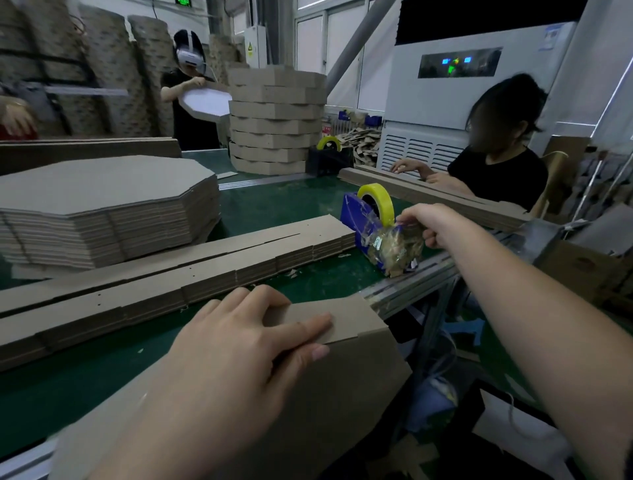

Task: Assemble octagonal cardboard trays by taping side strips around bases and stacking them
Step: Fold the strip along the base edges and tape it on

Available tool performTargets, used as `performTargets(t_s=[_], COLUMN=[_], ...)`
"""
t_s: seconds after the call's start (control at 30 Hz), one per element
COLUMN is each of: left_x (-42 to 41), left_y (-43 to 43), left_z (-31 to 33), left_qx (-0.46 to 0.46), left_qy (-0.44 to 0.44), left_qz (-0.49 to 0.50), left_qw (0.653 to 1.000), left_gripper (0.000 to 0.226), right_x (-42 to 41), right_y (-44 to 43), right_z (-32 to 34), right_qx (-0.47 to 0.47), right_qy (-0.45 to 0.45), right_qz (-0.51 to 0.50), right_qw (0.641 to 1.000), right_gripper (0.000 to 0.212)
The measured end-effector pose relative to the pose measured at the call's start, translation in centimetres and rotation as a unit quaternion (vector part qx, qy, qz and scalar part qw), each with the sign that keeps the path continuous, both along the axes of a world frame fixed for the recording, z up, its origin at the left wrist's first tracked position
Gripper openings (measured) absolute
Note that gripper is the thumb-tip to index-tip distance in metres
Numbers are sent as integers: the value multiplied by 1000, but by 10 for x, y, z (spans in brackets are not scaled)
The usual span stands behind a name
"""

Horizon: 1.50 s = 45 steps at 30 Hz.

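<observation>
Far left: stack of octagonal bases (pixel 102 205) on green worktop (pixel 301 205). Just in front: flat side strips (pixel 171 274), long pile. Bottom centre: left hand (pixel 239 346), fingers straight, pressing strip overlap flat on half-built tray (pixel 342 394) at worktop's near edge. Back centre: finished trays (pixel 274 120) stacked. Right of centre: blue dispenser (pixel 356 219), yellow tape roll (pixel 380 200). Right hand (pixel 433 222) pinches tape end (pixel 407 226) at dispenser. Hands well apart.

No legible text, green overhead sign (pixel 183 2), yellow cabinet sticker (pixel 250 47), blue label (pixel 551 35) unreadable
</observation>
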<state>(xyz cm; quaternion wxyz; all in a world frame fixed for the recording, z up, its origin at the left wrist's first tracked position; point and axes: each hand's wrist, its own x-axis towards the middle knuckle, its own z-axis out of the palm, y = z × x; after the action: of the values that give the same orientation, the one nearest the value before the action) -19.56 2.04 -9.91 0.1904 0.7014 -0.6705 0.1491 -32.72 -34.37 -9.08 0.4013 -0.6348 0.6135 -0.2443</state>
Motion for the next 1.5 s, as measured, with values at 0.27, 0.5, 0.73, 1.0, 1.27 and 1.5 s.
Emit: performTargets(t_s=[0.27,0.5,0.73,1.0,1.27,1.5], left_x=[0,1,2,2,2,2], left_y=[0,0,-2,-2,-1,-1], left_z=[1,-3,-2,-2,-2,-2], left_qx=[-5,-12,-13,-11,-12,-14], left_qy=[-6,-10,-6,-13,-6,-15], left_qz=[-4,-4,-4,-4,-7,-7], left_qw=[1000,1000,1000,1000,1000,1000], left_gripper=[40,39,39,39,39,39], right_x=[1,5,6,12,14,13], right_y=[-2,-1,2,8,15,11], right_z=[13,20,23,31,49,48], right_qx=[-3,70,94,49,73,140], right_qy=[100,121,13,41,102,93], right_qz=[18,21,2,12,16,19], right_qw=[995,990,995,998,992,986], right_gripper=[34,30,29,29,29,23])
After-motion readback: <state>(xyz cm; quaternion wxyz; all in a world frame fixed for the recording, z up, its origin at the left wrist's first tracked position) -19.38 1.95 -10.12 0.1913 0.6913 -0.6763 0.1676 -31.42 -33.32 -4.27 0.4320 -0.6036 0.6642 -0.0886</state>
